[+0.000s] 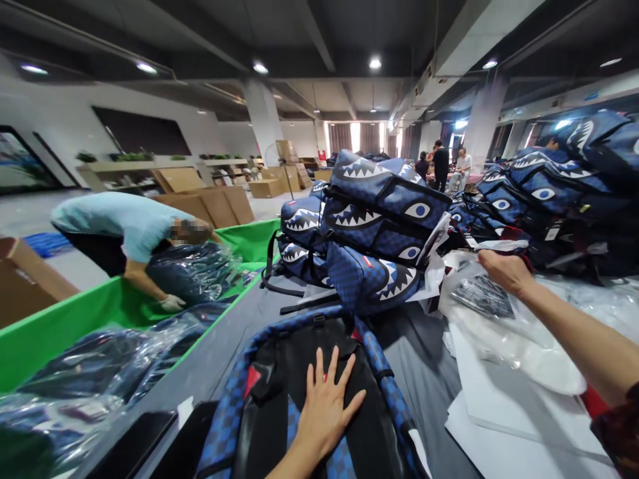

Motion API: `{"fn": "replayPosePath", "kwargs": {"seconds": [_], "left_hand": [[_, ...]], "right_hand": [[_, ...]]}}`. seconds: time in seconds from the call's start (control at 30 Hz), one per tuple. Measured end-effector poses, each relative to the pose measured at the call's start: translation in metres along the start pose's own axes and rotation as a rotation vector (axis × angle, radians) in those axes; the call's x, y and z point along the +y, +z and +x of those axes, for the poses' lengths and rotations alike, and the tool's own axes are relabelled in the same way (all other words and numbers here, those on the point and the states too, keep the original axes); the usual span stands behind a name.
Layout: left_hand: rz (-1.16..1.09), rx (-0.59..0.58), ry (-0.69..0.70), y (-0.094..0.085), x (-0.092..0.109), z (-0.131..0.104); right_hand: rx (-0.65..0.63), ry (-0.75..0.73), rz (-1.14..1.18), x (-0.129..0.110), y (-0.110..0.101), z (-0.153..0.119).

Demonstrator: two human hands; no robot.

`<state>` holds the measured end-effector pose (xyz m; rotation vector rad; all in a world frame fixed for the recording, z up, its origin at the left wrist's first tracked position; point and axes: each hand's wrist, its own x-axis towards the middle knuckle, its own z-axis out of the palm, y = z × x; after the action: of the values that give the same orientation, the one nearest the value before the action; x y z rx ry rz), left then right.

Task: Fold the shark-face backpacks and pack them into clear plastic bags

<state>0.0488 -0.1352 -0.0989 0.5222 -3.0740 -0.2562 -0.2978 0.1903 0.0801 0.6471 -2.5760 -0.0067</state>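
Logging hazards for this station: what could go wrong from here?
1. The piled shark-face backpacks sit in uneven layers, so the stack might slide toward the backpack under the spread left hand.
2. The right hand grips a clear plastic bag beside loose white sheets; a tug could shift them.
3. A dark flat object lies near the green-walled bin and might get knocked.

Can't actually read any text here tbh. The dark block (483,297) on the clear plastic bag (524,326) looks like print, but it's too blurry, and the red label (368,261) on the shark-face backpack (344,274) is too small.
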Motion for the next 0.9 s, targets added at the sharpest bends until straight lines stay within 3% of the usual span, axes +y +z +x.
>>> {"fn": "replayPosePath", "kwargs": {"seconds": [0.1, 0.2, 0.27, 0.33, 0.4, 0.47, 0.5, 0.57, 0.67, 0.77, 0.9], "left_hand": [[-0.033, 0.01, 0.012, 0.0, -0.004, 0.001], [-0.079, 0.038, 0.017, -0.016, 0.002, 0.0], [-0.17, 0.094, 0.067, -0.035, 0.022, -0.008], [-0.395, 0.078, 0.217, -0.054, 0.06, -0.019], [-0.773, -0.144, 0.428, -0.065, 0.105, -0.033], [-1.207, -0.402, 0.451, -0.066, 0.144, -0.046], [-1.406, -0.479, 0.372, -0.064, 0.158, -0.05], [-1.712, -0.501, 0.077, -0.057, 0.172, -0.056], [-1.836, -0.475, -0.294, -0.046, 0.169, -0.057], [-1.797, -0.435, -0.406, -0.034, 0.155, -0.061], [-1.835, -0.563, -0.572, -0.009, 0.136, -0.076]], "right_hand": [[0.127, 0.011, -0.035, 0.003, -0.074, 0.008], [0.255, -0.01, 0.011, -0.007, -0.135, -0.016], [0.37, -0.049, 0.131, -0.026, -0.16, -0.05], [0.521, -0.088, 0.305, -0.055, -0.168, -0.093], [0.66, -0.124, 0.43, -0.089, -0.164, -0.139], [0.751, -0.174, 0.395, -0.121, -0.151, -0.183], [0.766, -0.222, 0.338, -0.134, -0.143, -0.204], [0.717, -0.295, 0.291, -0.154, -0.127, -0.241], [0.592, -0.347, 0.34, -0.164, -0.105, -0.284], [0.497, -0.29, 0.377, -0.157, -0.077, -0.323], [0.322, -0.145, 0.425, -0.145, -0.023, -0.375]]}}
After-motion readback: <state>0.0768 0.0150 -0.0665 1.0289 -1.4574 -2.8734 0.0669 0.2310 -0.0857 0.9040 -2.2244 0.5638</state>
